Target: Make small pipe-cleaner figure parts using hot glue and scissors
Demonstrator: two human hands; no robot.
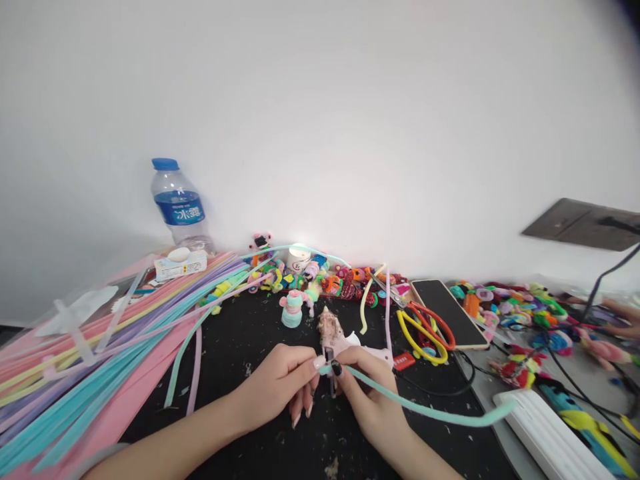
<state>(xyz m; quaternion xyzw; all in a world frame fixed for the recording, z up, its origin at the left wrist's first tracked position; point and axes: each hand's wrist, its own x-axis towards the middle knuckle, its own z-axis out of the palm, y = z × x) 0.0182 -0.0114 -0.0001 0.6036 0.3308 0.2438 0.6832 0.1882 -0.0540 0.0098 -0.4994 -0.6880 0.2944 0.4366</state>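
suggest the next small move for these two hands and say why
Probably bend the short end of the mint-green fuzzy strip with the left hand while the right hand steadies it: both hands' fingertips are at that end, and the rest trails free past the right hand.

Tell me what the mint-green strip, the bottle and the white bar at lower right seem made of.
Mint-green strip: probably fuzzy chenille, matte, given its soft edge; any wire inside is hidden. Bottle: likely clear, glossy plastic; the wall shows through. White bar: perhaps smooth plastic, given its even colour.
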